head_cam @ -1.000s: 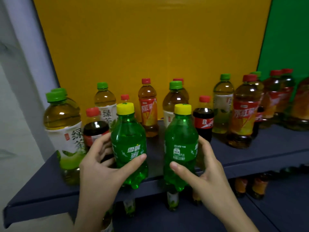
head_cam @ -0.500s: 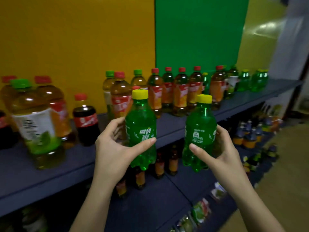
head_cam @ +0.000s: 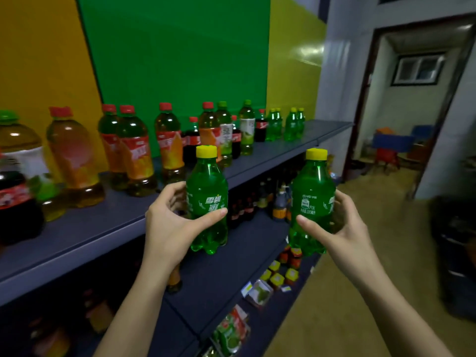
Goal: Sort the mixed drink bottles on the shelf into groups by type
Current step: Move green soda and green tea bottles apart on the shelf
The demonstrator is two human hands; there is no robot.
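Observation:
My left hand (head_cam: 173,225) grips a small green soda bottle with a yellow cap (head_cam: 207,191), held upright in the air in front of the top shelf (head_cam: 108,222). My right hand (head_cam: 340,228) grips a second green soda bottle of the same kind (head_cam: 312,194), also upright, over the lower shelves. Several more green soda bottles (head_cam: 283,123) stand grouped at the shelf's far right end. Red-capped orange-label tea bottles (head_cam: 136,153), green-capped tea bottles (head_cam: 247,127) and small cola bottles (head_cam: 192,140) stand mixed along the shelf.
A large green-capped tea bottle (head_cam: 18,150) and a cola bottle (head_cam: 15,202) stand at the near left. Lower shelves (head_cam: 219,274) hold more bottles and packets. On the right a doorway (head_cam: 412,99) opens past bare floor (head_cam: 360,292); a dark object (head_cam: 456,253) stands at the right edge.
Both hands have carried their green soda bottles rightward along the shelf, and my view has turned right, so the far group of green bottles and the doorway now show.

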